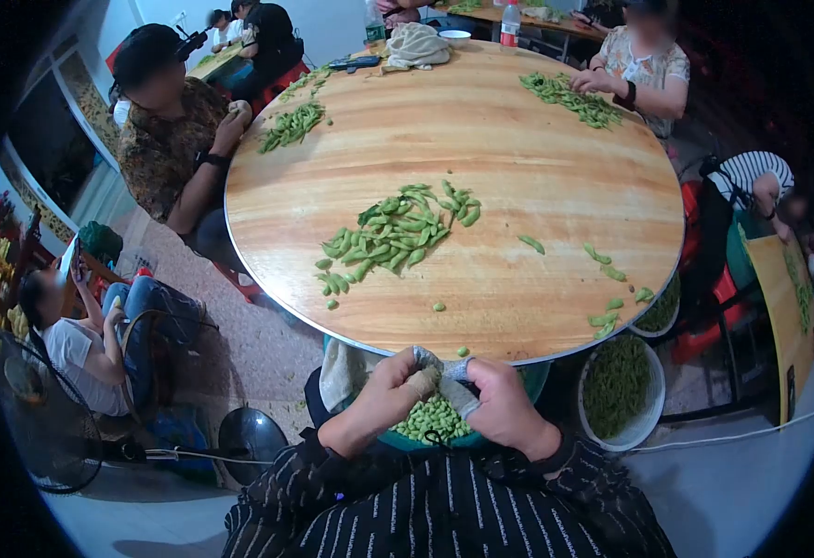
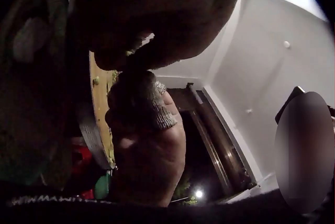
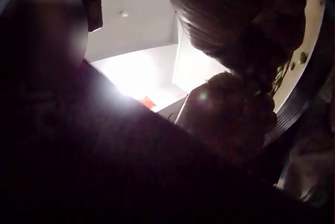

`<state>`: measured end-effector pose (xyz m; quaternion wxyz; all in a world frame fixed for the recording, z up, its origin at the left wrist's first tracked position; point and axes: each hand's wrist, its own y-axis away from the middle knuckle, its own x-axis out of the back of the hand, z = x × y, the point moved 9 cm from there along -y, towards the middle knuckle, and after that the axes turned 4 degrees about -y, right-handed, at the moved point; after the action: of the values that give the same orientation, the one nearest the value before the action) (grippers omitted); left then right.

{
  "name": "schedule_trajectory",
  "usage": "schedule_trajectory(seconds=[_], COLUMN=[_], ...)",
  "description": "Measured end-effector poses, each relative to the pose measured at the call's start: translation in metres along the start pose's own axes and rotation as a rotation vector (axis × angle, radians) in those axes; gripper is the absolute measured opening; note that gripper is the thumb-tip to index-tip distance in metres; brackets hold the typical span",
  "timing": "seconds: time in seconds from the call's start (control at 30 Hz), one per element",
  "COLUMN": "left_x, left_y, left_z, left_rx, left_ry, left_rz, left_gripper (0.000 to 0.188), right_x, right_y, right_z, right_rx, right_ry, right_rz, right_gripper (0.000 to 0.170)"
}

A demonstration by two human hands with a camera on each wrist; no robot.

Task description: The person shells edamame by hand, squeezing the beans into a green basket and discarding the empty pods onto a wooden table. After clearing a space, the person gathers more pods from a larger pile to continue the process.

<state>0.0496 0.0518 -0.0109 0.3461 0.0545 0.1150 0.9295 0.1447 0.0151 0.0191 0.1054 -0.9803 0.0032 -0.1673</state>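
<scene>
Both hands meet at the round table's near edge, above a green basin [image 1: 537, 379] with shelled green beans [image 1: 432, 420]. The left hand [image 1: 381, 395] comes in from the left, its thumb bent toward the right hand's fingers. The right hand [image 1: 509, 409] is close against it, fingers bent inward. Greyish knitted covers [image 1: 460, 370] wrap some fingers; one cover [image 2: 163, 110] also shows in the left wrist view. Whatever lies between the fingertips is hidden, and both wrist views are dark. A pile of green pods [image 1: 393, 232] lies on the table ahead.
Loose pods [image 1: 604, 321] lie at the table's right edge. A white tub [image 1: 653, 409] of green material stands on the floor at right. A pale cloth [image 1: 337, 372] hangs at the basin's left. People sit around the table [image 1: 518, 279]; a fan [image 1: 39, 409] stands at left.
</scene>
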Motion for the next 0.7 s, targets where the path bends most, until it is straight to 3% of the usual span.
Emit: schedule_trajectory(seconds=[0.2, 0.4, 0.63, 0.7], left_x=[0.004, 0.003, -0.006, -0.005], left_y=[-0.003, -0.007, -0.005, -0.005], left_z=[-0.014, -0.02, -0.024, -0.024], left_rx=[0.141, 0.134, 0.166, 0.13], left_ry=[0.17, 0.33, 0.595, 0.627], left_rz=[0.022, 0.071, -0.065, -0.102], left_gripper=[0.014, 0.016, 0.021, 0.018], right_x=[-0.006, -0.007, 0.002, 0.008], right_y=[-0.004, -0.006, -0.007, -0.007], right_z=[-0.026, -0.025, 0.017, 0.018], right_rx=[0.117, 0.139, -0.209, -0.188], right_ry=[0.239, 0.173, -0.318, -0.294], right_rz=[-0.05, -0.014, -0.05, -0.03], right_gripper=[0.013, 0.013, 0.013, 0.013])
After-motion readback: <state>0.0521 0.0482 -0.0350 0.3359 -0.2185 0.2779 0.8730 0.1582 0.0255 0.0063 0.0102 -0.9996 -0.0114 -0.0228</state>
